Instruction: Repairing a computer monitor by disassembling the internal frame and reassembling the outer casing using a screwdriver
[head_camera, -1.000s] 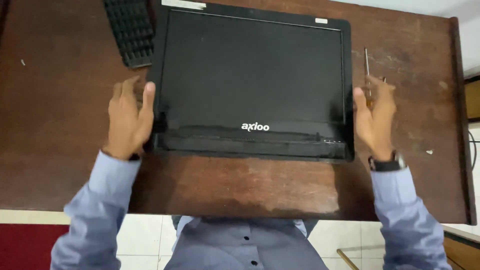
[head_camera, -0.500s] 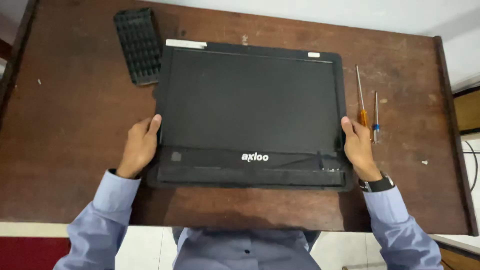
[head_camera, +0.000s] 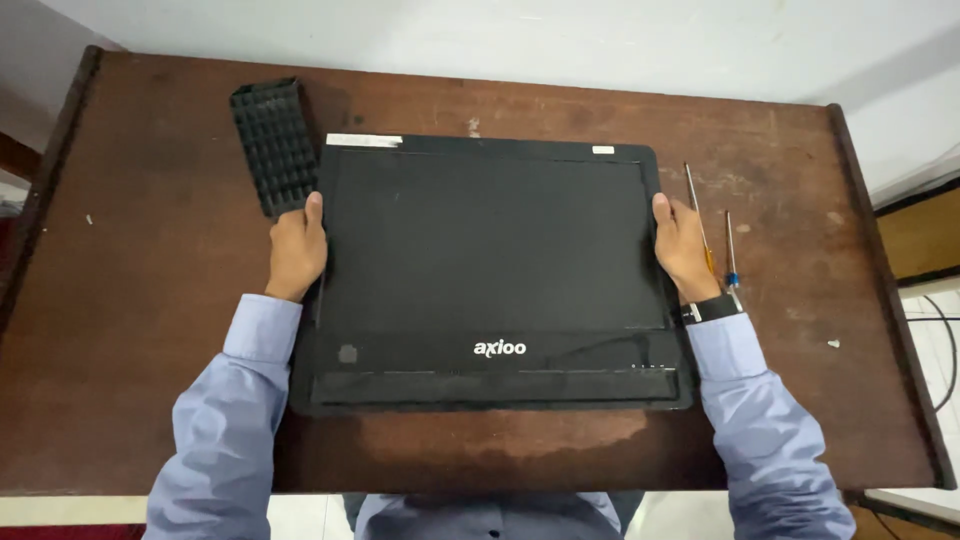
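Both hands clasp black monitor's side edges

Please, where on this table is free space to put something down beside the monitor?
The widest bare patch of the wooden table lies left of the left hand, below the black grid piece. Another lies along the back edge, above the monitor. Beside the right hand it is crowded by two screwdrivers.

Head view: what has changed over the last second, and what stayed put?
Both hands slid up the monitor's sides: the left hand and right hand now grip mid-height instead of near the bottom corners. The black monitor stays face-up on the wooden table, with the black grid piece and two screwdrivers unmoved.
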